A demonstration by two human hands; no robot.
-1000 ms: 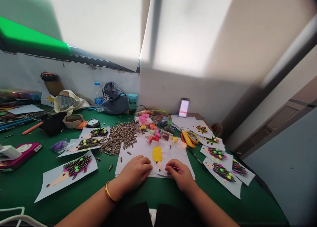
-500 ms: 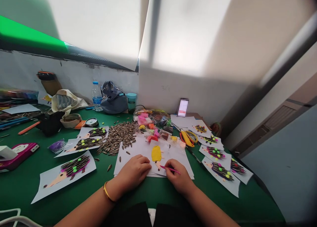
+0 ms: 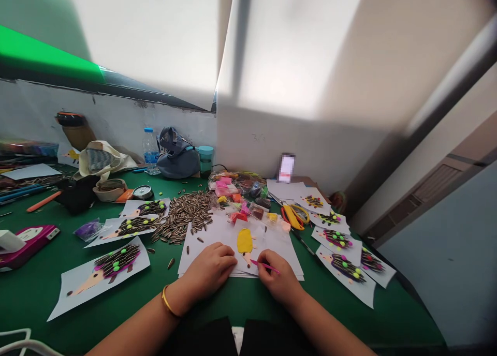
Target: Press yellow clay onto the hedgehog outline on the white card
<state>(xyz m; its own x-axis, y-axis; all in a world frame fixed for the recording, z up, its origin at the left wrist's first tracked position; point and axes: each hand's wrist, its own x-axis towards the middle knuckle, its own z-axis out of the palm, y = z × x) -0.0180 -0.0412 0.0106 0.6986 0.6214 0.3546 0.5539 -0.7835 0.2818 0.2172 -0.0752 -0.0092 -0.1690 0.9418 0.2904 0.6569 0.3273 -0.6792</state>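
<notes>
My right hand (image 3: pixel 279 276) is closed in a pinch round a slim pink modelling tool (image 3: pixel 267 266). The tool's pointed tip is at the peach clay face (image 3: pixel 247 260) of a hedgehog, whose rounded body is yellow clay (image 3: pixel 244 240). This hedgehog is on a small white card (image 3: pixel 254 232) lying over larger white sheets (image 3: pixel 285 252). To the left, my left hand (image 3: pixel 213 265) rests on the paper with fingers bent together, their tips at the card's left edge; what is under the fingers is hidden. Small peach pieces stick out along the body's right side.
A heap of striped sunflower seeds (image 3: pixel 188 213) lies left of the sheets. Bagged coloured clay (image 3: pixel 240 190) is behind them. Yellow-handled scissors (image 3: pixel 294 216) lie right, near several finished hedgehog cards (image 3: pixel 345 268). More cards (image 3: pixel 116 265) lie left. A phone (image 3: pixel 286 168) stands against the wall.
The pink tool's rear end and my right hand have shifted very slightly, with the tip still at the clay face. My left hand stays in place on the paper.
</notes>
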